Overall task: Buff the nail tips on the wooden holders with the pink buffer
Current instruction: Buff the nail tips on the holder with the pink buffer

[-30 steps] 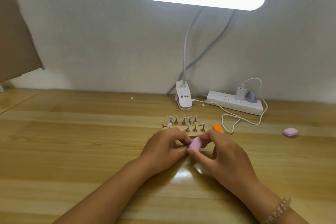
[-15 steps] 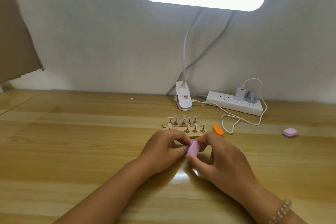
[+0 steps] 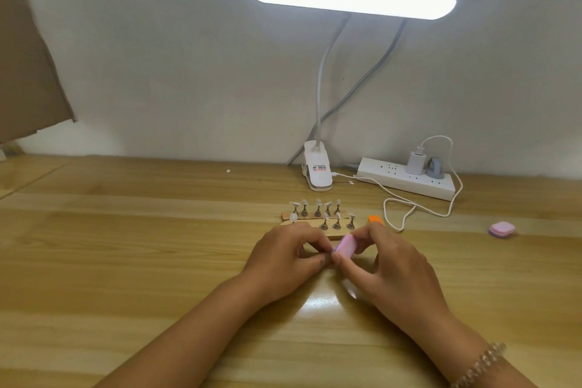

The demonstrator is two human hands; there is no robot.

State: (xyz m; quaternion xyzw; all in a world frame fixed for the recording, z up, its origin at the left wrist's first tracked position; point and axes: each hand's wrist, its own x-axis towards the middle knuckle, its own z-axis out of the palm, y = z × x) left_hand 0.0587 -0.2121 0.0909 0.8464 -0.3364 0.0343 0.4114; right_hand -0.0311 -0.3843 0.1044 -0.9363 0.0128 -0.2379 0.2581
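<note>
Nail tips (image 3: 318, 202) stand on two wooden holders (image 3: 334, 234).

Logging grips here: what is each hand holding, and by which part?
The right hand pinches the pink buffer by its sides. The left hand has curled fingers hiding whatever it holds.

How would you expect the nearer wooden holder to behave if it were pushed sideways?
The nearer wooden holder lies flat and thin, so it would probably slide rather than tip. Its small metal stands look narrow and upright, so a knock might topple them. Being slim wood, it is likely light.
</note>
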